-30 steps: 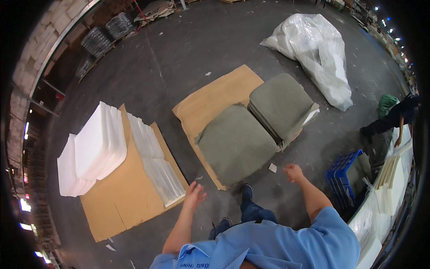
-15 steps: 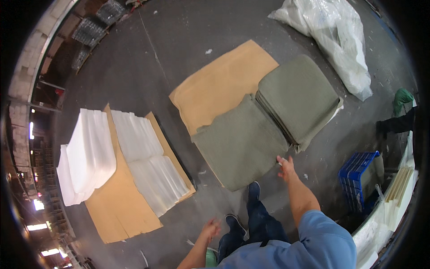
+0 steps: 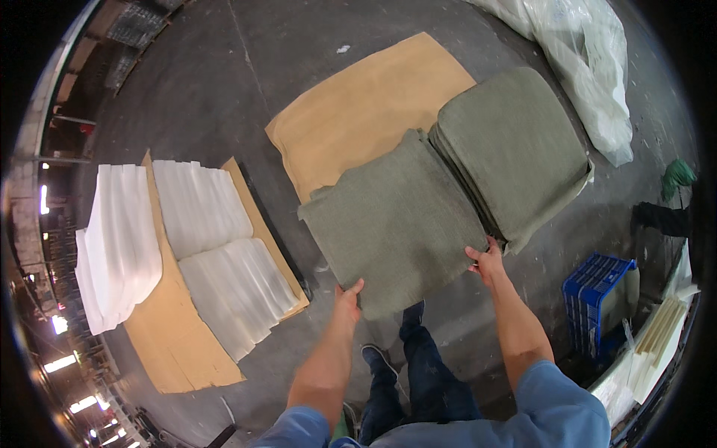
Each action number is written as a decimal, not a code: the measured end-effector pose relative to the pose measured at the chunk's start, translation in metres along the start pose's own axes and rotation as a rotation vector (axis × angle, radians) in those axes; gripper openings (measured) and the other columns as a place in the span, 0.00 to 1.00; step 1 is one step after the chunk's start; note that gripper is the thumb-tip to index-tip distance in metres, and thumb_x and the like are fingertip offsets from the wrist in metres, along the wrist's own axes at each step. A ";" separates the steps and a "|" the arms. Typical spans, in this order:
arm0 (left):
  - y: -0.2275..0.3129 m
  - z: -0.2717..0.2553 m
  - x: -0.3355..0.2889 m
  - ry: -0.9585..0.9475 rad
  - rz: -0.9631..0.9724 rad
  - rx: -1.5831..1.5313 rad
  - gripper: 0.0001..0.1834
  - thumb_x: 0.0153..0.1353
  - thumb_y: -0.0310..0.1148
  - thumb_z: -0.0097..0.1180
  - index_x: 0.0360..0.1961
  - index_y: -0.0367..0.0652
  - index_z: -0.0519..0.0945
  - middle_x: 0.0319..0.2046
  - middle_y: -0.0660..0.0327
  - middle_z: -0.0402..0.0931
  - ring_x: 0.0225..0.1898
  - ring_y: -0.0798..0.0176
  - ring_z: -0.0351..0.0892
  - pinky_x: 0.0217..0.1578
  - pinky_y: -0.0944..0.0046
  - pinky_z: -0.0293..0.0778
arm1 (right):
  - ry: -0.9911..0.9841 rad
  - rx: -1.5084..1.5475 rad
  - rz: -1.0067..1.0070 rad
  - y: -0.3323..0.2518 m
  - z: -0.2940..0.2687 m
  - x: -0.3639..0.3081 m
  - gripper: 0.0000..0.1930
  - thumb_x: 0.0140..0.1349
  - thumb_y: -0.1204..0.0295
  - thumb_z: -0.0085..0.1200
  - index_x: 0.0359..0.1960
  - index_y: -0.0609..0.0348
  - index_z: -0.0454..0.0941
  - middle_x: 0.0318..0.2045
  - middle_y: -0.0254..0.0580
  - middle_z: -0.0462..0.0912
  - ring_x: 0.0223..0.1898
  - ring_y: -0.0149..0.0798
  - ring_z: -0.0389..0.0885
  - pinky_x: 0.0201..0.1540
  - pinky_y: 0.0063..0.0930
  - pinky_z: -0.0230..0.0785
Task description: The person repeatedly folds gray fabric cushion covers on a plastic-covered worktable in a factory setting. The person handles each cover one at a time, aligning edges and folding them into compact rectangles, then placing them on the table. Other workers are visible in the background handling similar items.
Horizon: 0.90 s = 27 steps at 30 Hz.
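A grey-green fabric sheet (image 3: 399,224) lies flat in front of me, over the near part of a tan cardboard sheet (image 3: 366,104). My left hand (image 3: 349,300) is closed on its near left edge, thumb on top and the other fingers mostly hidden beneath. At the near right corner, my right hand (image 3: 487,263) pinches the same sheet. Whether more than one layer is in my grip cannot be seen. To the right, touching its side, sits a thick stack of similar grey-green sheets (image 3: 515,145) with rounded corners.
White foam sheets (image 3: 119,246) stand in rows at left, divided by cardboard (image 3: 179,336). A large clear plastic bag (image 3: 586,67) lies at far right. Nearer on the right are a blue crate (image 3: 594,302) and wrapped boards (image 3: 657,347). Another person's dark-clad leg (image 3: 661,218) shows at the right edge.
My left hand has come up from beside my legs and taken the near left edge of the grey-green fabric sheet. My right hand stays at the right corner. The view has shifted slightly.
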<state>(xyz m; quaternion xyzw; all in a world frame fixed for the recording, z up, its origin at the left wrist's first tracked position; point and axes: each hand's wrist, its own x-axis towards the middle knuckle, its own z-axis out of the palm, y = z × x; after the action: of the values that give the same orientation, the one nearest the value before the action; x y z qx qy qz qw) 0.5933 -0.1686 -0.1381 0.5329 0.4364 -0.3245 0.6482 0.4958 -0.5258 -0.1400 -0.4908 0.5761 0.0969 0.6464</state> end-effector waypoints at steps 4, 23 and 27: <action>0.000 0.006 -0.012 -0.006 0.065 -0.055 0.43 0.60 0.22 0.68 0.73 0.42 0.57 0.66 0.50 0.70 0.68 0.46 0.68 0.65 0.40 0.69 | -0.049 0.053 -0.062 -0.004 -0.017 -0.013 0.49 0.59 0.74 0.71 0.78 0.49 0.52 0.72 0.47 0.65 0.59 0.44 0.77 0.43 0.35 0.78; -0.041 -0.196 -0.238 -0.107 0.101 0.839 0.41 0.64 0.52 0.64 0.73 0.44 0.67 0.56 0.55 0.82 0.43 0.61 0.83 0.45 0.63 0.80 | -0.503 -0.769 0.188 0.153 -0.007 -0.109 0.24 0.74 0.58 0.50 0.65 0.58 0.71 0.33 0.51 0.83 0.21 0.47 0.78 0.22 0.45 0.69; -0.097 -0.315 -0.282 0.074 0.324 0.815 0.37 0.62 0.49 0.64 0.70 0.45 0.72 0.56 0.53 0.82 0.44 0.59 0.84 0.45 0.61 0.81 | -0.492 -1.043 0.038 0.146 0.024 -0.126 0.17 0.73 0.58 0.48 0.49 0.57 0.79 0.29 0.49 0.82 0.22 0.49 0.79 0.21 0.43 0.69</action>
<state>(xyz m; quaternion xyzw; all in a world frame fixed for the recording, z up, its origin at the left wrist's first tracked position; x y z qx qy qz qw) 0.3224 0.1043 0.0634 0.8179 0.2064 -0.3452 0.4114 0.3706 -0.3792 -0.1140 -0.6973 0.2932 0.4911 0.4320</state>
